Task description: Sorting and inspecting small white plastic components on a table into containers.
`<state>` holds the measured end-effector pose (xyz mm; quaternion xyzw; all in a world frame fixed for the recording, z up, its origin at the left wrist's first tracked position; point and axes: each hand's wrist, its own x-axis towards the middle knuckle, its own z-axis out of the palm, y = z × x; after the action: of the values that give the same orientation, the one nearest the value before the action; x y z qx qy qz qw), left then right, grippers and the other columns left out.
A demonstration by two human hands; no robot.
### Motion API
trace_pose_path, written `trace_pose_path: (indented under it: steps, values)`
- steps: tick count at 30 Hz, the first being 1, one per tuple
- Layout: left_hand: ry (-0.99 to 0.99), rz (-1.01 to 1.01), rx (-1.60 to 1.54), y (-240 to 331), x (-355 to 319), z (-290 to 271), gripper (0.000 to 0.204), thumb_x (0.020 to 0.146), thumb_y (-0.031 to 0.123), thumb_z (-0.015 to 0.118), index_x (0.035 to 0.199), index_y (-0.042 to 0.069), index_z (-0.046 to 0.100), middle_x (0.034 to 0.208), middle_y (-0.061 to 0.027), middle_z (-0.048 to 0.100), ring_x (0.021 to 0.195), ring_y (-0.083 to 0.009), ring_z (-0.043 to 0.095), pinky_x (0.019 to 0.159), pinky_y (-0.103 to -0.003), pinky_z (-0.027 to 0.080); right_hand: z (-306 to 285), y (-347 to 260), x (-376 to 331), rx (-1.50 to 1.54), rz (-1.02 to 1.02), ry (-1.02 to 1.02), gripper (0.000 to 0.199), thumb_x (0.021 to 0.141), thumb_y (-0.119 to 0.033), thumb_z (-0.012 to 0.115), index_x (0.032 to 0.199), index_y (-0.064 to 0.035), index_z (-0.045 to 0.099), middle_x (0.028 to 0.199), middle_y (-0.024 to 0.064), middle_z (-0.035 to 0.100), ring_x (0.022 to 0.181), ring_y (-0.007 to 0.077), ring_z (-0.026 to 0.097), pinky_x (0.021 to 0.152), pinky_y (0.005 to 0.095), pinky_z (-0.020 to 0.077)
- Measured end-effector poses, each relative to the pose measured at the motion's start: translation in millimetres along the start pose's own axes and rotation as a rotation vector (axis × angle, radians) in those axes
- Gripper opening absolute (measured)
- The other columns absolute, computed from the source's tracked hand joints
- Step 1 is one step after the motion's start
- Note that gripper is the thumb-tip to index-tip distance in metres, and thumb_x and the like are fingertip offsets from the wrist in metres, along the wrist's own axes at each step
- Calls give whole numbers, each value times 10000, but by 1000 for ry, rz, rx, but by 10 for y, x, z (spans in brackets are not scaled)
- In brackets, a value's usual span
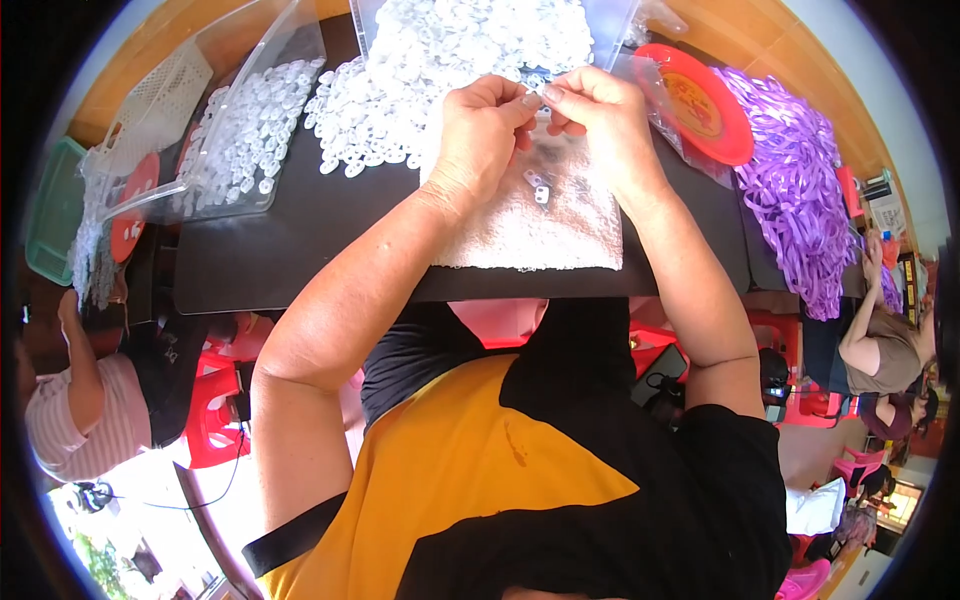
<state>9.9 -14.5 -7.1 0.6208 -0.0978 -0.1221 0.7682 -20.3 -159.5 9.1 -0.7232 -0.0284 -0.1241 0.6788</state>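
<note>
My left hand and my right hand meet fingertip to fingertip above the far part of a pale towel. Both are closed in a pinch. Between the fingertips is something small and whitish, mostly hidden, whose kind I cannot make out. On the towel below lie a few small plastic pieces, white with a dark or purplish part. Just beyond my hands rises a large heap of small white oval plastic pieces, spilling to the left over the dark table.
Left stands a clear bin of similar white pieces, beside a white basket and green tray. To the right are a red round plate and a pile of purple ribbon loops. Other people sit at both sides.
</note>
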Motion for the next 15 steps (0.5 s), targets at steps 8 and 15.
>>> trace_pose_path:
  steps: [8, 15]
  values:
    - [-59, 15, 24, 67, -40, 26, 141, 904, 152, 650, 888, 13, 642, 686, -12, 594, 554, -73, 509, 492, -216, 388, -44, -18, -39, -18, -20, 10, 128, 867, -143, 665, 856, -15, 656, 702, 5, 589, 633, 77, 536, 592, 213, 404]
    - [-24, 16, 94, 64, -53, 15, 130, 896, 141, 655, 873, 13, 642, 666, -8, 578, 544, -72, 493, 481, -211, 374, -84, -7, -36, -65, 1, -71, 149, 878, -160, 649, 822, -23, 634, 680, -10, 562, 622, 56, 512, 574, 208, 389]
